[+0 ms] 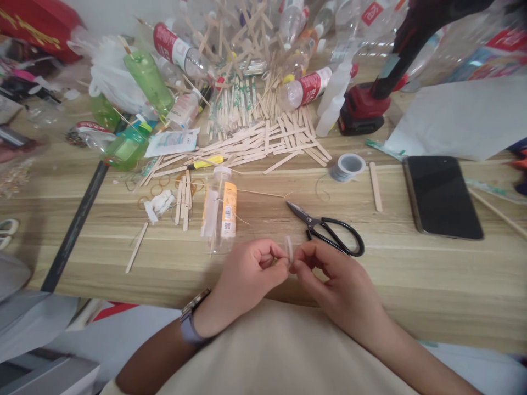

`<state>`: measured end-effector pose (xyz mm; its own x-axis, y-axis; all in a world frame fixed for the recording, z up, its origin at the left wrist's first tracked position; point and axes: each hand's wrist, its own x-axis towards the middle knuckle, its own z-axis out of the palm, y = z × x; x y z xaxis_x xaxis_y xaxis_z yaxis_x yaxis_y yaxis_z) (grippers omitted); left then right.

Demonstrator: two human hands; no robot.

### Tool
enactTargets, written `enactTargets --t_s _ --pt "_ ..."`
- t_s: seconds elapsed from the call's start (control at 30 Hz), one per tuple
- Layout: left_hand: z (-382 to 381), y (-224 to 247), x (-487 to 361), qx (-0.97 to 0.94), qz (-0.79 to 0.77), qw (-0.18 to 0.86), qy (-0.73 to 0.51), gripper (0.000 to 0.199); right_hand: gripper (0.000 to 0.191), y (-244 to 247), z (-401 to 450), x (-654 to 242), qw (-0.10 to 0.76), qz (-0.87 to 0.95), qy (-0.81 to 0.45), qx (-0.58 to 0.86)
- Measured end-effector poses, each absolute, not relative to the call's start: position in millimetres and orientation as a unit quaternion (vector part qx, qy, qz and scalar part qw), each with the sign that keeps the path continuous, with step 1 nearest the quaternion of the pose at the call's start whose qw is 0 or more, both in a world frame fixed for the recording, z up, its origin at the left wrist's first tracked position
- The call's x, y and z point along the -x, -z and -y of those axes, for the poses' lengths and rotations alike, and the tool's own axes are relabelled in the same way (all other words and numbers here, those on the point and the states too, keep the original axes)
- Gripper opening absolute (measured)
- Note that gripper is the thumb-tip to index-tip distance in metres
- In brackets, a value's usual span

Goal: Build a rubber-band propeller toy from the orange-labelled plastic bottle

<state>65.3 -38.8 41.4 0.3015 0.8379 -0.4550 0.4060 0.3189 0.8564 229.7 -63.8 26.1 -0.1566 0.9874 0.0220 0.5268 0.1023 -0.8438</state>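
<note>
Close to the table's front edge, my left hand pinches a small pale disc, seen nearly edge-on, possibly a bottle cap. My right hand is closed in a pinch at the disc's other side; whatever lies between its fingertips is too small to make out. Just beyond my hands lie black-handled scissors, their blades pointing away to the left. Left of them is a clear plastic bottle with an orange and white label, a thin stick and some thread or wire by it.
Behind are heaped craft sticks and plastic bottles. A thread spool, a phone and a red-black power tool occupy the right. Several sticks, crumpled white tissue and rubber bands lie left.
</note>
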Motion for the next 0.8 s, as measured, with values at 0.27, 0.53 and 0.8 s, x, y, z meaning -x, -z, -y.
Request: enactTargets --t_s 0.27,0.53,0.8 --pt "35.6 -44.0 -64.4 -0.562 -0.569 0.58 -0.157 0.007 0.014 -25.2 63.0 -229.3 0.332 0.705 -0.309 0.545" --pt "37.8 -42.3 -66.4 -0.58 -0.564 0.566 -0.16 0.008 0.016 -23.8 63.6 -227.4 0.32 0.738 -0.305 0.509" --pt "38.8 -41.1 -69.9 -0.607 -0.564 0.541 -0.145 0.008 0.014 -21.4 62.4 -228.1 0.311 0.723 -0.328 0.523"
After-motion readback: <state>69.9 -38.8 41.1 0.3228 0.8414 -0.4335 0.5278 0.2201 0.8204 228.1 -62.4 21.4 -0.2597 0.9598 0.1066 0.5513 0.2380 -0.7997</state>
